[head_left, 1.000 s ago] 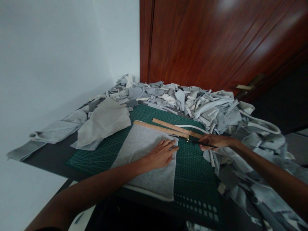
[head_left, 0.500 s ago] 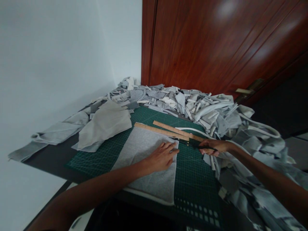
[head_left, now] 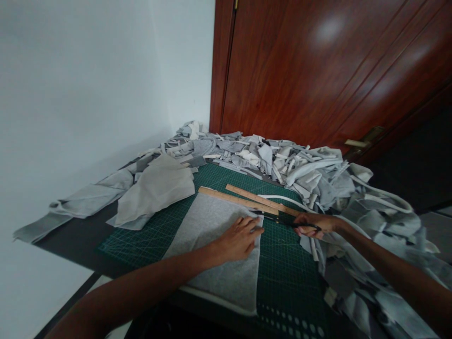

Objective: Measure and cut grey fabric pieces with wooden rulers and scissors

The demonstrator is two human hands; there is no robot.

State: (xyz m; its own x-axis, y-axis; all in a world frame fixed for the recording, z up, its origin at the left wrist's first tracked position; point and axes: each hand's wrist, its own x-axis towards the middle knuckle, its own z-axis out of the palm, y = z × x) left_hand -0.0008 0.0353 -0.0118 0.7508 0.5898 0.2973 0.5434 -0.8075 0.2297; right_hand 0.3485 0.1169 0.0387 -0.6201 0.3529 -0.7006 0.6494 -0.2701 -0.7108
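A grey piece of fabric [head_left: 208, 221] lies flat on the green cutting mat [head_left: 286, 263]. My left hand [head_left: 242, 239] rests on it near its upper right corner, palm down with fingers stretched out. In my right hand [head_left: 310, 223] I grip a pair of black-handled scissors [head_left: 290, 224], whose blades point left to the fabric's upper right corner. One wooden ruler [head_left: 236, 200] lies along the fabric's far edge. A second wooden ruler [head_left: 259, 197] sits just behind it, its right end close to my right hand.
Heaps of grey and white fabric scraps [head_left: 261, 155] line the table's back and right side. A pale cloth piece [head_left: 155, 190] overlaps the mat's left part. Behind stand a white wall [head_left: 88, 84] and a brown wooden door [head_left: 300, 70] with a handle [head_left: 360, 142].
The whole view has shifted slightly, so everything sits a little lower. The scissor blades show more plainly at the fabric corner. My left hand keeps its place on the fabric.
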